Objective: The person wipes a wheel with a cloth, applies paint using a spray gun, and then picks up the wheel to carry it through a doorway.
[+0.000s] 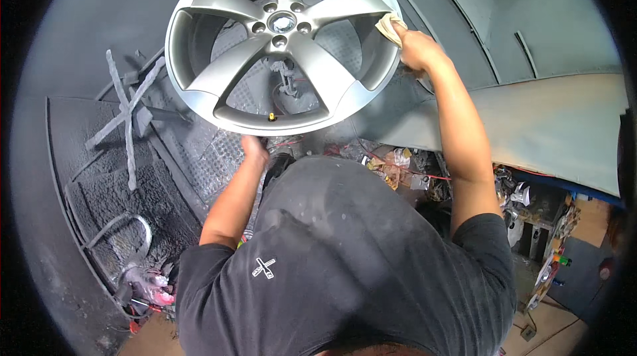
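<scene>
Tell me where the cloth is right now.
In the head view, the cream cloth is in the right hand, at the right edge of the silver wheel.

Workshop (grimy): alloy wheel [281,22], grey-crusted, cross-shaped stand [128,112].

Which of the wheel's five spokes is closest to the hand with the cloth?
The upper-right spoke: its outer end lies right by the pale cloth in the right hand; the other four end farther away.

There is one cloth [389,29] and one wheel [281,22] with five spokes [229,71].
</scene>
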Motion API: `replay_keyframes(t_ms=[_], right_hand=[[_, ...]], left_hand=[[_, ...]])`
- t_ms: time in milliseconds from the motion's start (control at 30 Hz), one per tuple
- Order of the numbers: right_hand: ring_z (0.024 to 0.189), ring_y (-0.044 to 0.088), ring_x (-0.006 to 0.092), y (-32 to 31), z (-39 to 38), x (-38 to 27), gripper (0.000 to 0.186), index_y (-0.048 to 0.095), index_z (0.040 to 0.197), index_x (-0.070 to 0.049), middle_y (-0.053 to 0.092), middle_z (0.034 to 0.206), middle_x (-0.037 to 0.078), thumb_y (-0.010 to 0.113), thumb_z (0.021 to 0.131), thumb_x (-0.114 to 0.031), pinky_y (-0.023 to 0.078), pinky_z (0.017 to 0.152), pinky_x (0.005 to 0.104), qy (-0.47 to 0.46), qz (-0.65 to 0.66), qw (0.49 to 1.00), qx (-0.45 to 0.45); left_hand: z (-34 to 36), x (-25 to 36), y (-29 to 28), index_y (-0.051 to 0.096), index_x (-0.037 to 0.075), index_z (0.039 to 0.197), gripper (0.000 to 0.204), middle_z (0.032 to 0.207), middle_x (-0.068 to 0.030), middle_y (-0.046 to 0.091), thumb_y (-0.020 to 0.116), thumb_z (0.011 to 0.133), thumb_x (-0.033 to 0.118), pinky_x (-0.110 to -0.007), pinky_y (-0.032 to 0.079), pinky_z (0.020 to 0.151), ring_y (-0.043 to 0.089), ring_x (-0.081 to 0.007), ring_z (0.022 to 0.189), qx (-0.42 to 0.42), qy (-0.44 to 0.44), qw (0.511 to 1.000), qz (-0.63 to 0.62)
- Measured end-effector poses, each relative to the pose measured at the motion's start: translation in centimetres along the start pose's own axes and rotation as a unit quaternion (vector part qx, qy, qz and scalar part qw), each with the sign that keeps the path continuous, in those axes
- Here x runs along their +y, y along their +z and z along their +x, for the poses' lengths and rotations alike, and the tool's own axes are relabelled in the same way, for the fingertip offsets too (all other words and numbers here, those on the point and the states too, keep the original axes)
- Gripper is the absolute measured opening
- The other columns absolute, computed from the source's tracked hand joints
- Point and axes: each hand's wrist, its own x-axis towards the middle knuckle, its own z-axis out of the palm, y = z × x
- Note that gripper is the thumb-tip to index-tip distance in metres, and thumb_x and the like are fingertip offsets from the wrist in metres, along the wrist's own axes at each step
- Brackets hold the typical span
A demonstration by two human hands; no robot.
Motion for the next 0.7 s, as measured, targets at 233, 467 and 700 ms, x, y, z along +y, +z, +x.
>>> replay_keyframes(t_ms=[233,467,700], right_hand=[[0.094,0.067,0.0414,1.8,-11.7,-9.5,0.082,0.028,0.152,-0.002,0.067,0.098,0.029,0.058,0.075,-0.005,0.053,0.084,0.0504,-0.111,-0.035,0.975,-0.189],[0.095,0.068,0.04,3.4,-11.7,-7.8,0.083,0.029,0.153,-0.008,0.068,0.103,0.025,0.059,0.076,-0.007,0.054,0.082,0.0503,-0.103,-0.008,0.983,-0.151],[0.086,0.069,0.0406,3.1,-10.3,-4.3,0.078,0.038,0.151,-0.019,0.07,0.094,0.022,0.059,0.076,-0.01,0.055,0.075,0.0518,-0.147,-0.009,0.987,-0.071]], left_hand=[[-1.9,-3.8,-1.1,0.054,0.003,0.127,0.048,0.122,-0.0103,0.061,0.041,0.103,0.043,-0.039,0.046,0.09,0.058,-0.0243,0.111,-0.165,-0.092,0.982,0.028],[4.7,-1.3,-2.7,0.055,0.005,0.13,0.046,0.122,-0.0125,0.064,0.047,0.101,0.039,-0.046,0.05,0.096,0.062,-0.0293,0.112,-0.082,-0.013,0.994,0.075],[16.4,5.1,-8.7,0.056,0.002,0.129,0.04,0.119,-0.0113,0.066,0.051,0.1,0.029,-0.042,0.055,0.091,0.066,-0.0285,0.105,-0.082,0.08,0.993,-0.005]])
